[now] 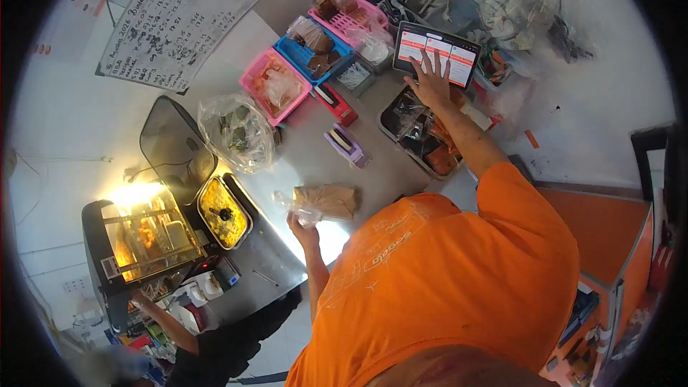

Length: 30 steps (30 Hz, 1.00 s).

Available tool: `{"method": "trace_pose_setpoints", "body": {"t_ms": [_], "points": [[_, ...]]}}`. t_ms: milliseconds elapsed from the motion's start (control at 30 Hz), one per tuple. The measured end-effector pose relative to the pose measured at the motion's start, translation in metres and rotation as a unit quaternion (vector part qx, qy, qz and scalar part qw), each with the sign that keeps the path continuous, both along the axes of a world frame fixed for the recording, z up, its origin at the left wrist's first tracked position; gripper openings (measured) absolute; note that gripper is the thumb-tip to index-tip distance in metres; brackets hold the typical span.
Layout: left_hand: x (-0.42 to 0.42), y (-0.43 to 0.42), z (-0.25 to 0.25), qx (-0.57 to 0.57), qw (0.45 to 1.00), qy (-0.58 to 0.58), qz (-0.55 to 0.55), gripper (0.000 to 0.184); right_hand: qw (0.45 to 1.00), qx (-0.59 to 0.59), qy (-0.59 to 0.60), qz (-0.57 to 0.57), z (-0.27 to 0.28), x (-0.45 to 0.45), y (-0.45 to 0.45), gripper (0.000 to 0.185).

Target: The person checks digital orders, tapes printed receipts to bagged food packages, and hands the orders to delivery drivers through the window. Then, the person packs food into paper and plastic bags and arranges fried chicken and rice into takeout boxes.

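Observation:
My right hand (pixel 431 84) is stretched out over a tablet (pixel 460 57), its fingers spread in front of the lit screen of red and white panels. Near the middle of the steel counter, my left hand (pixel 307 233) pinches a clear plastic bag (pixel 307 211). Right beside that bag lies a brown paper package (pixel 335 201). Above the package on the counter sits a purple and black tool (pixel 346 145), perhaps a stapler or tape dispenser. Below the tablet stands a metal tray (pixel 412 145) with packets of dark and reddish food, partly covered by my right arm.
Pink and blue baskets (pixel 251 75) of bagged food line the wall, with a red device (pixel 337 105) beside them. At left are a plastic bag of green items (pixel 236 132), a tray of yellow food (pixel 223 211) and a lit warmer (pixel 147 233). A co-worker's hand (pixel 143 302) reaches beside the warmer.

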<state>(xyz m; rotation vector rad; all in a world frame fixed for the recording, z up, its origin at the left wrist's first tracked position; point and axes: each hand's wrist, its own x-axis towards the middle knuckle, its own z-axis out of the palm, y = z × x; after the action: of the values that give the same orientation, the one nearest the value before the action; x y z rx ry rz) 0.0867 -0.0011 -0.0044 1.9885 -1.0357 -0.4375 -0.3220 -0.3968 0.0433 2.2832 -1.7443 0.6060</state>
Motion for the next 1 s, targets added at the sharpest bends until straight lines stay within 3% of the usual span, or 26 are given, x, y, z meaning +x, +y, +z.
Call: {"method": "trace_pose_setpoints", "body": {"t_ms": [100, 133, 167, 267, 300, 400, 500, 633, 800, 833, 900, 1000], "points": [[-0.042, -0.008, 0.041, 0.002, 0.973, 0.183, 0.139, 0.059, 0.997, -0.035, -0.065, -0.004, 0.014, 0.005, 0.020, 0.058], [-0.045, -0.002, 0.035, 0.019, 0.954, 0.246, 0.167, 0.074, 0.995, -0.044, -0.088, -0.010, 0.018, 0.005, 0.029, 0.057], [-0.054, 0.002, 0.043, 0.020, 0.939, 0.294, 0.176, 0.074, 0.989, -0.083, -0.113, -0.039, 0.017, 0.006, 0.041, 0.046], [-0.067, 0.018, 0.037, 0.043, 0.921, 0.349, 0.169, 0.074, 0.979, -0.012, -0.204, -0.026, 0.020, -0.009, 0.085, 0.032], [-0.069, 0.025, 0.030, 0.055, 0.920, 0.356, 0.156, 0.071, 0.974, -0.045, -0.223, -0.021, 0.026, -0.014, 0.107, 0.019], [-0.090, 0.037, 0.054, 0.027, 0.892, 0.443, 0.083, 0.055, 0.969, -0.038, -0.239, -0.039, 0.030, -0.045, 0.166, 0.016], [-0.092, 0.041, 0.056, 0.075, 0.856, 0.507, -0.061, 0.033, 0.962, -0.005, -0.252, -0.106, 0.041, -0.092, 0.235, 0.016], [-0.109, 0.029, 0.054, 0.128, 0.853, 0.463, -0.206, 0.013, 0.937, -0.044, -0.224, -0.265, 0.081, -0.154, 0.336, 0.014], [-0.163, -0.016, 0.035, 0.137, 0.838, 0.425, -0.314, 0.017, 0.888, -0.174, -0.219, -0.366, 0.169, -0.273, 0.444, 0.014], [-0.186, -0.026, 0.053, 0.154, 0.839, 0.403, -0.331, 0.014, 0.875, -0.245, -0.161, -0.386, 0.180, -0.301, 0.465, 0.016], [-0.236, -0.032, 0.065, 0.130, 0.825, 0.427, -0.347, 0.011, 0.851, -0.313, -0.207, -0.368, 0.239, -0.330, 0.503, 0.016], [-0.318, -0.026, 0.092, 0.110, 0.797, 0.461, -0.375, 0.010, 0.819, -0.406, -0.203, -0.352, 0.280, -0.390, 0.548, 0.015]]}}
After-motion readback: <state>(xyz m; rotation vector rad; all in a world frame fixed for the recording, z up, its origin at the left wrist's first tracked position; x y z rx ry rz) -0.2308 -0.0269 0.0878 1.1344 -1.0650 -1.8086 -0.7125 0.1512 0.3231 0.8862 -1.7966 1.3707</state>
